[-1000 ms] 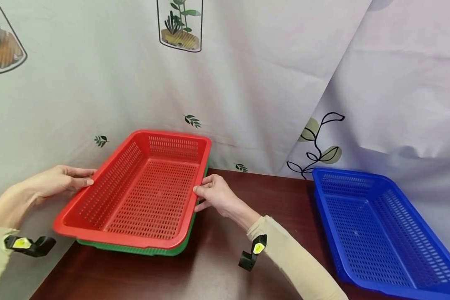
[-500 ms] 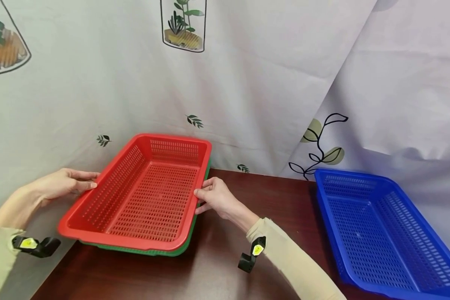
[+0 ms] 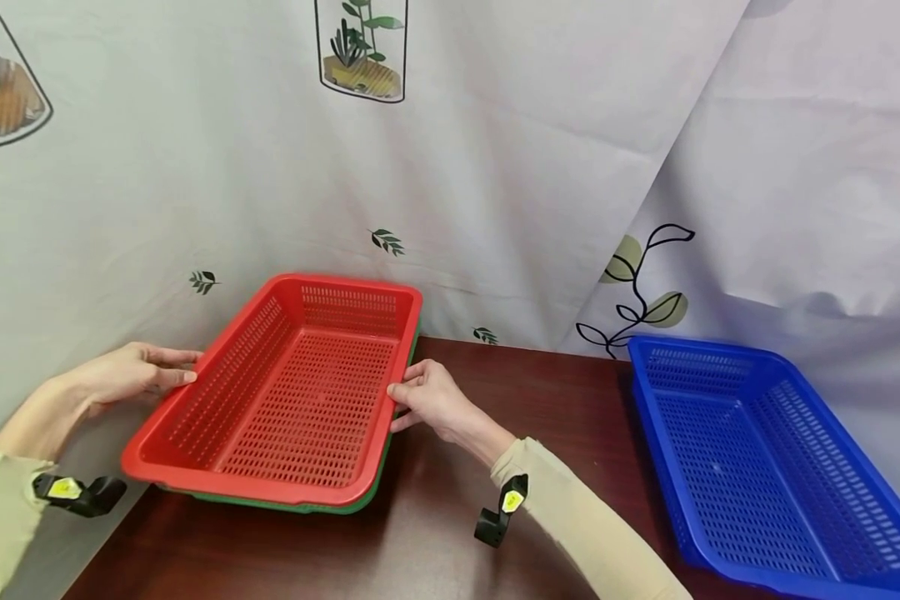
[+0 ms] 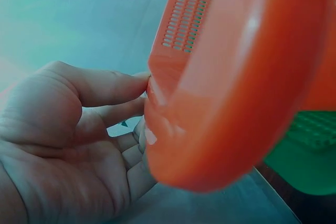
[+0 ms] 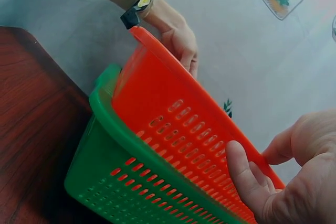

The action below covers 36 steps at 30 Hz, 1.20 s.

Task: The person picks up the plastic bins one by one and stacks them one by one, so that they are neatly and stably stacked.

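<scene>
A red perforated plastic basket [image 3: 315,400] sits partly nested in a green basket [image 5: 105,161] of the same kind, its rim standing above the green one. My left hand [image 3: 131,375] pinches the red basket's left rim between thumb and fingers. On the opposite side, my right hand [image 3: 435,400] grips the right rim, thumb on top and fingers below. In the left wrist view the red rim [image 4: 231,93] fills much of the frame beside my left hand [image 4: 73,129]. The right wrist view shows the red side wall rising out of the green basket at a slant.
A blue perforated basket [image 3: 742,483] stands at the right on the dark red-brown table [image 3: 540,400]. Behind and to the left hangs a pale cloth [image 3: 495,167] printed with leaves and jars, close to the left hand and the baskets' far end.
The red basket has sunk slightly toward the green one, its near left corner shifting a little right. Both hands have moved down slightly with it, still gripping the rim.
</scene>
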{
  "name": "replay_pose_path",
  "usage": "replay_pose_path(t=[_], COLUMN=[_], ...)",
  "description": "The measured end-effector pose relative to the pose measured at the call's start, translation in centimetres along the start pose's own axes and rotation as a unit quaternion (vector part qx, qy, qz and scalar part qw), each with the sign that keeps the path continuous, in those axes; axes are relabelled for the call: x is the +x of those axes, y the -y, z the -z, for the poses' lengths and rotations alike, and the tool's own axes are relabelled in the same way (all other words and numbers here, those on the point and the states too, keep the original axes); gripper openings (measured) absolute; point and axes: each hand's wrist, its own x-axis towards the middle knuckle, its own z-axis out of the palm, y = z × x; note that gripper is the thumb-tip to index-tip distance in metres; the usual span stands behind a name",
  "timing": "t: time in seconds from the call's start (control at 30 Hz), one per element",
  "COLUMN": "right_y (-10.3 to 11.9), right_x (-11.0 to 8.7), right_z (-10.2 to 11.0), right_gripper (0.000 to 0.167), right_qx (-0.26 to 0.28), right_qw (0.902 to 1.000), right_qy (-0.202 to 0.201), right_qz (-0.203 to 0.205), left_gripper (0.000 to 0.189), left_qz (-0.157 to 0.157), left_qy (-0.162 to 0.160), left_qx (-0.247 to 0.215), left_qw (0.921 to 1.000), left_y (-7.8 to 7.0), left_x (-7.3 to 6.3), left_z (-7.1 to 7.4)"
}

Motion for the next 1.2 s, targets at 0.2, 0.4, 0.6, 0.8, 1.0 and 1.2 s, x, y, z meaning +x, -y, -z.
replay_pose_path(t=[0.2, 0.4, 0.6, 0.8, 1.0, 1.2], right_y=[-0.4, -0.6, -0.9, -1.3, -1.4, -1.8], right_x=[0.3, 0.4, 0.5, 0.6, 0.7, 0.9], right_z=[0.0, 0.1, 0.1, 0.2, 0.2, 0.2], right_gripper=[0.022, 0.021, 0.021, 0.021, 0.02, 0.021], right_qx=[-0.004, -0.018, -0.033, -0.04, -0.04, -0.042], right_qw=[1.0, 0.9997, 0.9992, 0.9989, 0.9989, 0.9988], right_qy=[-0.006, -0.016, -0.02, -0.023, -0.022, -0.025], right_qz=[-0.005, -0.007, -0.008, -0.005, -0.008, -0.007], left_gripper=[0.065, 0.064, 0.064, 0.064, 0.065, 0.066], left_qz=[0.001, -0.004, -0.002, 0.002, 0.005, 0.013], left_qy=[0.0, 0.005, 0.005, -0.001, 0.001, 0.002], left_qx=[0.005, -0.001, -0.002, -0.004, -0.007, -0.006], left_qw=[1.0, 1.0, 1.0, 1.0, 1.0, 0.9999], left_y=[0.2, 0.4, 0.7, 0.9, 1.1, 1.2], left_x=[0.1, 0.4, 0.7, 1.0, 1.3, 1.4], left_z=[-0.2, -0.3, -0.6, -0.8, -0.9, -1.2])
